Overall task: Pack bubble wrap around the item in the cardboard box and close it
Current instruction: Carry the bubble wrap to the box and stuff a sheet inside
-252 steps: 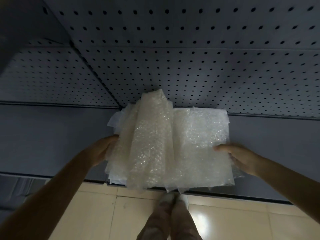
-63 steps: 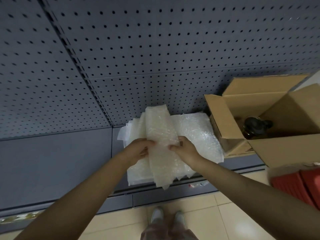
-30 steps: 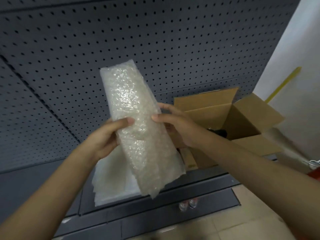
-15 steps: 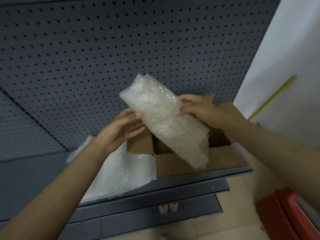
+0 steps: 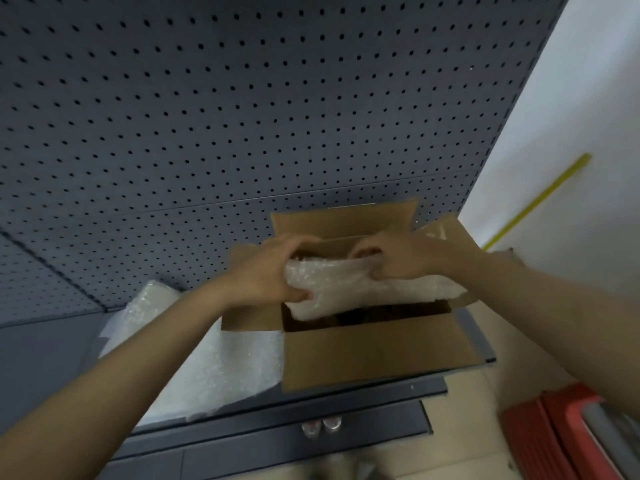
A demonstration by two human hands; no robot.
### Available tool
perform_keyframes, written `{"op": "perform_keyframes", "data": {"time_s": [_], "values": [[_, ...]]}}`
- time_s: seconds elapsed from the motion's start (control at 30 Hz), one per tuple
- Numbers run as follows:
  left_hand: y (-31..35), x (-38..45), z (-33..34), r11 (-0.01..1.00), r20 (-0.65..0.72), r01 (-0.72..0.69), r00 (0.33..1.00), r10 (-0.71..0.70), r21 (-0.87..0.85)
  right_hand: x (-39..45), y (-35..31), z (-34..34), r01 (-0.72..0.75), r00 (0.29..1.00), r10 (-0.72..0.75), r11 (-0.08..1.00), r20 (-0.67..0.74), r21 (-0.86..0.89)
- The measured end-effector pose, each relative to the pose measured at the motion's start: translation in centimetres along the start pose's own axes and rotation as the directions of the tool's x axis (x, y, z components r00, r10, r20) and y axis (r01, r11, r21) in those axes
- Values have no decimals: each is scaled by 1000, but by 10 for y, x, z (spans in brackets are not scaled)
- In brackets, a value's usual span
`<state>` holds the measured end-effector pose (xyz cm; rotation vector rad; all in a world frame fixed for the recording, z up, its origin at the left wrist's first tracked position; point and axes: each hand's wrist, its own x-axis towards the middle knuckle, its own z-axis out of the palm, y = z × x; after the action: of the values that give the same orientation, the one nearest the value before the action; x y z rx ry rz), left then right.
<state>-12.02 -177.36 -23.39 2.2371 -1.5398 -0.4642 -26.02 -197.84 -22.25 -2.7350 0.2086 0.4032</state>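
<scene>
Cardboard box (image 5: 377, 355) sits on the dark shelf (image 5: 52, 344), all four flaps open. A folded wad of bubble wrap (image 5: 363, 289) lies across the box mouth, partly inside. Something dark shows in the gap at the near side under the wad; can't tell what it is. Left hand (image 5: 273, 275) grips the wad's left end, fingers curled around it. Right hand (image 5: 398, 258) grips its far edge toward the right, fingers curled in. Stack of bubble wrap sheets (image 5: 214, 365) lies flat on the shelf, just left of the box and touching it. Grey pegboard (image 5: 242, 116) backs the shelf, white wall (image 5: 571, 116) on the right with a yellow strip (image 5: 543, 199). Tan floor (image 5: 464, 427) below, red object (image 5: 547, 434) at near right.
</scene>
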Motion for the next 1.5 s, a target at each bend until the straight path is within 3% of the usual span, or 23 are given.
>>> {"op": "perform_keyframes", "data": {"time_s": [0.1,0.27,0.53,0.63,0.8,0.9,1.0,1.07,1.17,1.27,1.37,1.5], "values": [[12,16,14,993,86,-6,996,-3,115,2,7,4,31,999,-31,1000,19,-1],[22,37,33,991,215,21,975,-49,132,10,21,13,101,994,-103,993,40,66],[11,36,50,983,278,98,950,-139,155,25,28,34,152,982,-174,955,67,255],[8,39,51,980,309,69,943,-125,186,28,32,31,91,974,-144,955,175,283],[5,44,45,979,313,-9,948,-57,206,31,51,-1,21,879,-59,996,474,85],[6,45,41,979,325,-34,945,-34,202,39,67,-14,-121,822,-71,948,564,295],[8,44,45,977,353,-33,935,-45,211,61,81,-3,-378,843,60,774,535,508],[8,44,46,978,349,-35,936,-39,203,81,84,17,-432,829,183,809,528,399],[5,43,46,976,329,-33,944,-41,214,108,84,50,-341,805,254,938,536,67],[3,41,50,977,333,-41,942,-32,210,125,83,68,-302,765,303,948,569,-98],[1,42,55,979,335,-23,941,-47,201,130,85,72,-254,763,298,954,573,-157],[1,44,57,977,333,-40,942,-33,209,129,85,73,-242,832,239,968,501,-60]]}}
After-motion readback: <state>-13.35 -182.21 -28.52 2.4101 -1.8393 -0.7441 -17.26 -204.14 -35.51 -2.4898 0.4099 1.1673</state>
